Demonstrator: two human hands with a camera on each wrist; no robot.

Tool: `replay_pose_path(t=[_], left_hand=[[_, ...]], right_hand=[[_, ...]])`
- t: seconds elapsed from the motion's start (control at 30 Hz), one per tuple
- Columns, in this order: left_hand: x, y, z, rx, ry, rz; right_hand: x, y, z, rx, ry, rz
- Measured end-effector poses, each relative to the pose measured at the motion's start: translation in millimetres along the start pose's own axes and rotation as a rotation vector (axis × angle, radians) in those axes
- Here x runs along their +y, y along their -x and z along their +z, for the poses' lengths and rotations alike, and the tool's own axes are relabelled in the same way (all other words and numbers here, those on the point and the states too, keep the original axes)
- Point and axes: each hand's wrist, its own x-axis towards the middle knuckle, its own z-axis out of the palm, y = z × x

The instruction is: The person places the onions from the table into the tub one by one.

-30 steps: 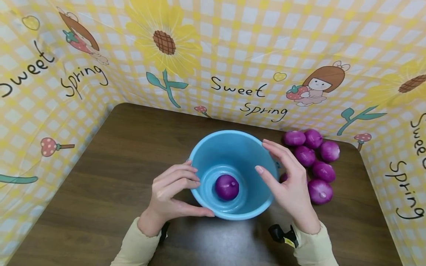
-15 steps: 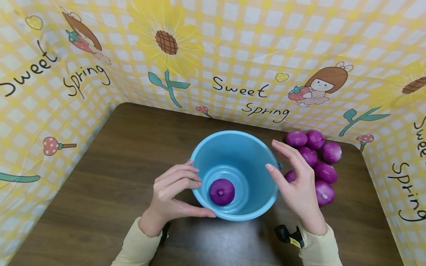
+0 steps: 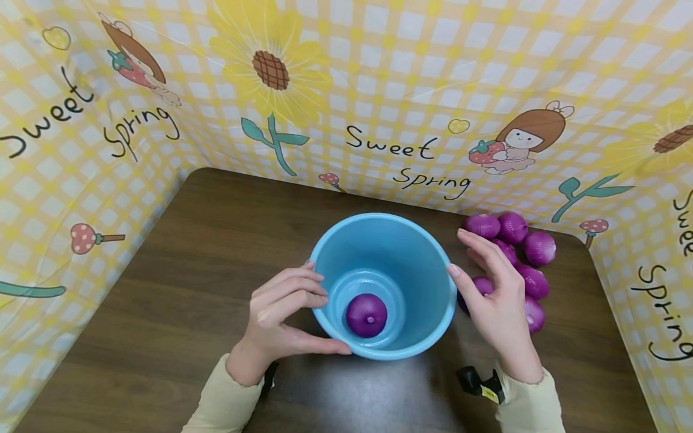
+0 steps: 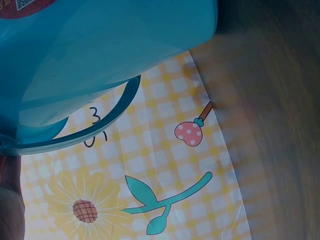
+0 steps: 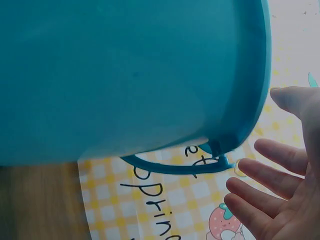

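A light blue bucket (image 3: pixel 419 258) stands on the table, mouth up, with one peeled purple onion (image 3: pixel 367 316) on its floor. My left hand (image 3: pixel 278 313) holds the bucket's left rim, fingers over the edge and thumb along the front. Just off the right side is my right hand (image 3: pixel 495 300), its fingers spread and holding nothing; the thumb tip is close to the rim. In the right wrist view the bucket wall (image 5: pixel 125 75) fills the upper left, and its blue handle (image 5: pixel 170 169) hangs down. Only a sliver of the left hand (image 4: pixel 10 200) shows in the left wrist view.
Several more purple onions (image 3: pixel 539 248) lie on the table at the right, some partly hidden behind the right hand. The dark wooden table (image 3: pixel 178 270) is bounded at the back and sides by a yellow checked cloth (image 3: pixel 368 72) with printed flowers.
My right hand has drawn away from the bucket's rim to the right, toward the onions. The onion inside has rolled a little. My left hand stays on the rim.
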Motion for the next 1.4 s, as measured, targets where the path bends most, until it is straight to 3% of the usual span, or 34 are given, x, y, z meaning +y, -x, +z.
replay_pose_path(t=[0.17,0.4,0.57,0.77,1.13,1.4], left_hand=[[0.3,0.3,0.1,-0.001,-0.001,-0.002],[-0.4,-0.4,0.0,0.006,-0.003,0.004],[-0.3,-0.6,-0.3,0.007,-0.004,0.002],[-0.4,-1.4,-0.4,0.014,-0.003,0.003],[-1.1,-0.5,-0.1,0.012,-0.005,0.001],[-1.0,-0.5,-0.4,0.014,-0.004,0.005]], right_hand=[[8,1.5,-5,0.016,0.002,-0.003],[45,5.5,-14,0.024,0.054,0.027],[54,5.3,-20,0.032,0.081,0.02],[56,4.4,-25,0.038,0.078,0.059],[60,7.2,-36,0.011,0.165,0.128],[65,9.8,-41,0.027,0.178,0.14]])
